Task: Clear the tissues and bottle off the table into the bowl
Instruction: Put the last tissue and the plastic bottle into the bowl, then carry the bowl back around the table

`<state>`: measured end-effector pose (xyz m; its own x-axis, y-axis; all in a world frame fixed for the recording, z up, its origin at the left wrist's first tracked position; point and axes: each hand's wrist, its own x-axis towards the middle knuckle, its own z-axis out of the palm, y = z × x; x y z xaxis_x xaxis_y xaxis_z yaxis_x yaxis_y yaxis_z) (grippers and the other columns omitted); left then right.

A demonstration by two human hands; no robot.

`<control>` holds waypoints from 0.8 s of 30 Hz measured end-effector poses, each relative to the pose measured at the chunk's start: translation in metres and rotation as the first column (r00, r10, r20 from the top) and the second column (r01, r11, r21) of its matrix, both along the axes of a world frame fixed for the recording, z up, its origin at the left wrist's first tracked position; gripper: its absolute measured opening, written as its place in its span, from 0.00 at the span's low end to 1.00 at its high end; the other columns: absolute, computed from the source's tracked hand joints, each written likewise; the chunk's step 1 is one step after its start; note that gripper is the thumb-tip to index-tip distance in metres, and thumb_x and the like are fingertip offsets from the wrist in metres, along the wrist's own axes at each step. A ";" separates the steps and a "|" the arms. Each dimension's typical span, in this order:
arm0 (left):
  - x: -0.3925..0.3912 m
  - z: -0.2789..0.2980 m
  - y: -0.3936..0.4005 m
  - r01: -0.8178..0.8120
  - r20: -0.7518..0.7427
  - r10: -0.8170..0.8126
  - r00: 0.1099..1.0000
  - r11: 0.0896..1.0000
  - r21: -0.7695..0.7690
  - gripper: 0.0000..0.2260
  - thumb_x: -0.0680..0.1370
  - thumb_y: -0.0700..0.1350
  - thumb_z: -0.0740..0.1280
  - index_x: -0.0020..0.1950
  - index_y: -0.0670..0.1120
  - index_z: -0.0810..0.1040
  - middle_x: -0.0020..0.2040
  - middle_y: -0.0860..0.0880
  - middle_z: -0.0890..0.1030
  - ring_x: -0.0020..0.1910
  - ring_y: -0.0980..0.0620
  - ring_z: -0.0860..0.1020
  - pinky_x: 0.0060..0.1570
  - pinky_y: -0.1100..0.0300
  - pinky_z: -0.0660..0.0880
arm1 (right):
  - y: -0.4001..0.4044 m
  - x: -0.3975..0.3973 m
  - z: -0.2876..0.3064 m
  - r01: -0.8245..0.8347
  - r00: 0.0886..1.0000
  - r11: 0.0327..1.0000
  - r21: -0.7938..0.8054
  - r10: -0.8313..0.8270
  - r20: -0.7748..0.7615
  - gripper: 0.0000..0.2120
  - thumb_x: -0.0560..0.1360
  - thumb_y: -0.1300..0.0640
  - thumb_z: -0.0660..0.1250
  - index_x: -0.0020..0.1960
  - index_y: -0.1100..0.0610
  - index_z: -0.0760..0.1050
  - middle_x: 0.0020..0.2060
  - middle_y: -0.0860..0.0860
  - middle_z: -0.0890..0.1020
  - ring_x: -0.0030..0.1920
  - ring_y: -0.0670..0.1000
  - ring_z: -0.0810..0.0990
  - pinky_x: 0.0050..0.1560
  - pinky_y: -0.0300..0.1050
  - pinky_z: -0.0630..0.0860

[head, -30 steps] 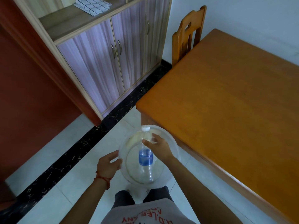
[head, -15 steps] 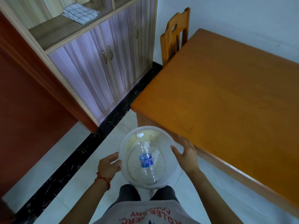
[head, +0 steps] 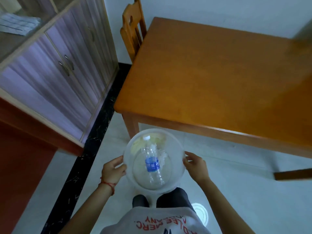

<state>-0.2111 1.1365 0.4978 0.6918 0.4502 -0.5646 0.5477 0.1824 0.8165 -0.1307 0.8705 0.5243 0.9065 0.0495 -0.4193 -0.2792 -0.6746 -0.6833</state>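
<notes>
Holding the bowl [head: 176, 181] at its rim, your left hand [head: 112, 171] and right hand [head: 196, 166] grip opposite sides, fingers curled on the edge, above your knees and the pale floor [head: 244, 191]. It is a clear, round plastic bowl, slightly cloudy. Inside lies the bottle [head: 152, 162], clear with a blue label and white cap, cap pointing away from you. White tissues [head: 162, 155] sit crumpled just beside it, partly hidden under it; you cannot tell how many. Beyond stands the table [head: 211, 78], its far right corner blurred. A chair [head: 132, 29] is tucked at its far side.
</notes>
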 end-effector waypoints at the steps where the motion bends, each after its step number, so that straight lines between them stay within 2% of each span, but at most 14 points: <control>1: -0.001 0.000 0.000 0.028 0.002 -0.028 1.000 1.000 -0.002 0.19 0.70 0.30 0.65 0.60 0.40 0.78 0.58 0.40 0.80 0.53 0.42 0.79 0.35 0.66 0.80 | -0.002 -0.008 0.001 0.033 0.999 0.999 0.013 -0.033 0.011 0.15 0.75 0.58 0.63 0.61 0.54 0.76 0.42 0.51 0.82 0.39 0.47 0.78 0.38 0.31 0.71; 3: -0.002 0.001 0.000 0.084 -0.005 -0.084 0.996 0.996 -0.017 0.19 0.69 0.30 0.65 0.60 0.40 0.78 0.58 0.39 0.80 0.55 0.40 0.79 0.34 0.66 0.80 | -0.008 -0.024 0.003 0.104 0.994 0.994 0.035 -0.105 0.024 0.14 0.74 0.58 0.63 0.60 0.54 0.76 0.40 0.50 0.81 0.39 0.46 0.78 0.43 0.36 0.72; 5: -0.002 0.001 -0.003 0.125 -0.015 -0.125 0.992 0.991 -0.041 0.20 0.70 0.29 0.66 0.61 0.38 0.76 0.60 0.38 0.79 0.56 0.40 0.78 0.33 0.67 0.79 | -0.015 -0.040 0.005 0.172 0.985 0.984 0.055 -0.174 0.024 0.14 0.74 0.58 0.64 0.59 0.54 0.77 0.41 0.52 0.82 0.39 0.46 0.78 0.44 0.37 0.71; 9: 0.000 0.005 -0.017 0.194 -0.027 -0.195 0.980 0.979 -0.059 0.23 0.69 0.30 0.69 0.63 0.36 0.73 0.62 0.38 0.76 0.57 0.40 0.77 0.33 0.66 0.80 | -0.034 -0.068 0.006 0.272 0.960 0.960 0.060 -0.276 0.050 0.14 0.75 0.58 0.64 0.59 0.53 0.77 0.42 0.53 0.84 0.40 0.46 0.78 0.38 0.27 0.69; 11: 0.002 0.008 -0.029 0.256 -0.026 -0.258 0.966 0.965 -0.057 0.22 0.69 0.30 0.70 0.63 0.36 0.74 0.61 0.37 0.77 0.56 0.40 0.78 0.35 0.66 0.80 | -0.046 -0.079 0.007 0.342 0.937 0.937 0.075 -0.346 0.046 0.14 0.75 0.57 0.64 0.59 0.53 0.77 0.41 0.52 0.83 0.41 0.47 0.79 0.38 0.26 0.68; 16: 0.012 0.015 -0.071 0.368 -0.051 -0.369 0.928 0.930 -0.027 0.24 0.67 0.33 0.73 0.63 0.36 0.74 0.61 0.38 0.77 0.51 0.43 0.78 0.32 0.67 0.79 | -0.080 -0.104 0.009 0.492 0.864 0.860 0.135 -0.502 0.042 0.13 0.75 0.56 0.64 0.59 0.54 0.77 0.45 0.54 0.84 0.46 0.51 0.82 0.46 0.40 0.72; 20: 0.020 0.020 -0.120 0.446 -0.072 -0.443 0.894 0.895 0.024 0.25 0.67 0.35 0.73 0.63 0.36 0.72 0.59 0.40 0.77 0.50 0.44 0.77 0.33 0.64 0.80 | -0.120 -0.124 0.012 0.578 0.805 0.801 0.157 -0.591 0.056 0.13 0.75 0.57 0.65 0.59 0.54 0.77 0.46 0.54 0.84 0.44 0.50 0.81 0.47 0.41 0.73; 22: 0.024 0.022 -0.150 0.505 -0.080 -0.500 0.862 0.862 0.047 0.24 0.68 0.36 0.73 0.63 0.36 0.73 0.58 0.40 0.77 0.50 0.44 0.77 0.30 0.65 0.79 | -0.145 -0.135 0.011 0.618 0.774 0.771 0.151 -0.631 0.050 0.14 0.74 0.57 0.65 0.59 0.55 0.77 0.46 0.54 0.84 0.44 0.50 0.81 0.47 0.41 0.73; 24: 0.027 0.020 -0.183 0.554 -0.088 -0.549 0.831 0.830 0.066 0.23 0.68 0.36 0.73 0.62 0.36 0.74 0.60 0.40 0.77 0.50 0.42 0.78 0.34 0.60 0.81 | -0.174 -0.147 0.008 0.658 0.741 0.738 0.150 -0.670 0.048 0.14 0.74 0.57 0.65 0.60 0.55 0.77 0.47 0.54 0.84 0.44 0.50 0.81 0.45 0.39 0.73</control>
